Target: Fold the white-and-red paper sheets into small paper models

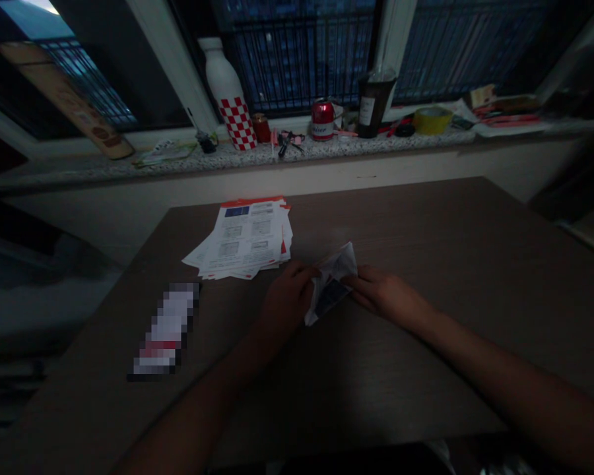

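A folded sheet of printed paper (332, 285), white with a dark printed patch, is held above the middle of the brown table (426, 237). My left hand (291, 293) grips its left edge, fingers curled over the side. On the right edge, my right hand (382, 290) pinches the paper between thumb and fingers. The paper has pointed corners at top and bottom and looks partly opened between the hands. A stack of printed sheets (247, 241) with orange edges lies just beyond my left hand.
A phone (165, 330) with a pixelated screen lies on the left of the table. Along the granite windowsill (188, 158) stand a checkered white bottle (232, 99), a red can (323, 120), a dark drink cup (375, 102) and a yellow tape roll (432, 121).
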`<state>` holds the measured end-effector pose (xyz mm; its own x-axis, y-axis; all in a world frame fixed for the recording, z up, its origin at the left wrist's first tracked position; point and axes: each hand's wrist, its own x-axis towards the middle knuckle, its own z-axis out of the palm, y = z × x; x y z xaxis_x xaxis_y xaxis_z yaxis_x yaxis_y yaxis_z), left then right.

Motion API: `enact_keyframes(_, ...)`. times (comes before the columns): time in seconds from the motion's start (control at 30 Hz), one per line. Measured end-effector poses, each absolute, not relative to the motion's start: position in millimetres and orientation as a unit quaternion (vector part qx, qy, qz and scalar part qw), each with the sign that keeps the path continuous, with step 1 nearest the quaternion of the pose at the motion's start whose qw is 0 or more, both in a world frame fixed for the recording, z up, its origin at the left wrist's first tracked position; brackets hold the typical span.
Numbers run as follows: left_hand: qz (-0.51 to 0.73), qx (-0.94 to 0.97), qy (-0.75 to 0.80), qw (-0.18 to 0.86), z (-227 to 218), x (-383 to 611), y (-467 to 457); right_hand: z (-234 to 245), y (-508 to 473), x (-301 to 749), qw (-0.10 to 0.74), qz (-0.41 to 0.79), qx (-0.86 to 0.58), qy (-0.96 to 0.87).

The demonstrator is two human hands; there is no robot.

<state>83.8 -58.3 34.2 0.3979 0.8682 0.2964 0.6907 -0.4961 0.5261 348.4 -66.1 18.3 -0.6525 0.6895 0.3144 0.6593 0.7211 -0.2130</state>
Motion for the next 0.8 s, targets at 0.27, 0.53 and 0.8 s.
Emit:
enact_keyframes(0.27,0.245,0.822,0.493,0.144,36,78,-58,25,-64,358,0.193,0.043,-0.377,-0.905)
enact_keyframes(0.53,0.215,0.815,0.522,0.13,41,76,-56,29,-63,364,0.205,0.047,-0.376,-0.903)
enact_keyframes(0.8,0.193,0.815,0.533,0.117,46,79,-59,32,-61,367,0.193,0.044,-0.381,-0.903)
